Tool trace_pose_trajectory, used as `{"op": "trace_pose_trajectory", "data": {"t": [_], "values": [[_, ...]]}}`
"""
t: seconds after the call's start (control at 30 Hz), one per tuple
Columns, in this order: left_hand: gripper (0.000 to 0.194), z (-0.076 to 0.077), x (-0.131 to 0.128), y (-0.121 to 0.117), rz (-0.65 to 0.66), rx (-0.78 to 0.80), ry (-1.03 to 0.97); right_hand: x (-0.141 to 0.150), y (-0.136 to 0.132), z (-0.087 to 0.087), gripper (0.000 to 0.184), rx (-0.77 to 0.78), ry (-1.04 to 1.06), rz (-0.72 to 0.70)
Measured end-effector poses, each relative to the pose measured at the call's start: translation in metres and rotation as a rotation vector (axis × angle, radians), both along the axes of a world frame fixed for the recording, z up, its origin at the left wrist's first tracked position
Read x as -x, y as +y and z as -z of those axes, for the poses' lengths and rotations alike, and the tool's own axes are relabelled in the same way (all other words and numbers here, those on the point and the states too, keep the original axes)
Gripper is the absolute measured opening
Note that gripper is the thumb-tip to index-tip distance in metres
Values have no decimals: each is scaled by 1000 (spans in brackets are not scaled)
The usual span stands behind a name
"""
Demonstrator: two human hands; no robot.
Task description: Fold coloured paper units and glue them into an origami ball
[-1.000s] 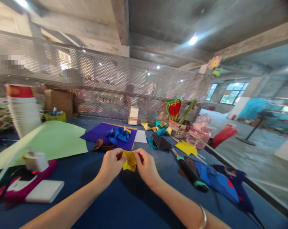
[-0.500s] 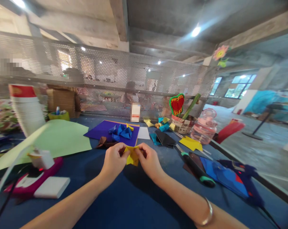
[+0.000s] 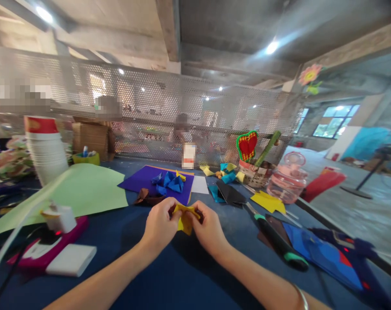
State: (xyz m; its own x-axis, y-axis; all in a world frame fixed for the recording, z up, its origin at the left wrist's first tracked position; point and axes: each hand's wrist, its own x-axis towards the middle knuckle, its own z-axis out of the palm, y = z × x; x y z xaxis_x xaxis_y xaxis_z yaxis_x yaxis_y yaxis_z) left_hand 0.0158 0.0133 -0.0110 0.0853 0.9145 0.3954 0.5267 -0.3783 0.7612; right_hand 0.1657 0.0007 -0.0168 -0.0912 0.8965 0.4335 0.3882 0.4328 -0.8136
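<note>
Between my hands is a small piece of folded yellow paper (image 3: 185, 223), held up above the blue table. My left hand (image 3: 163, 220) pinches its left side between thumb and fingers. On the other side, my right hand (image 3: 210, 224) grips the right edge the same way, thumb against the front. Parts of the paper are hidden behind my fingers. Just beyond my hands lie folded blue paper pieces (image 3: 173, 181) on a purple sheet (image 3: 135, 183), and a crumpled brown paper piece (image 3: 144, 196) rests near my left fingertips.
To the left are a light green sheet (image 3: 95, 189), a stack of paper cups (image 3: 48, 146), a magenta power strip (image 3: 75, 232) and a white box-shaped block (image 3: 73, 259). On the right lie black paper (image 3: 230, 193), yellow paper (image 3: 267, 201), a black-and-green-handled tool (image 3: 277, 241) and a pink clear jar (image 3: 286, 183).
The yellow paper has turned and bent between my fingers, its upper edge now folding over. Both hands stay closed on it. The whole view has shifted slightly.
</note>
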Motion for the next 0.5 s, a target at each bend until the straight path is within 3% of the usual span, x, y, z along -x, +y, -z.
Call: {"op": "trace_pose_trajectory", "data": {"t": [0.27,0.5], "values": [[14,13,-4,7,213,208,-376,0,-2,-3,11,-3,-30,50],[22,7,-6,3,211,315,-464,-1,0,-4,7,-19,-40,28]]}}
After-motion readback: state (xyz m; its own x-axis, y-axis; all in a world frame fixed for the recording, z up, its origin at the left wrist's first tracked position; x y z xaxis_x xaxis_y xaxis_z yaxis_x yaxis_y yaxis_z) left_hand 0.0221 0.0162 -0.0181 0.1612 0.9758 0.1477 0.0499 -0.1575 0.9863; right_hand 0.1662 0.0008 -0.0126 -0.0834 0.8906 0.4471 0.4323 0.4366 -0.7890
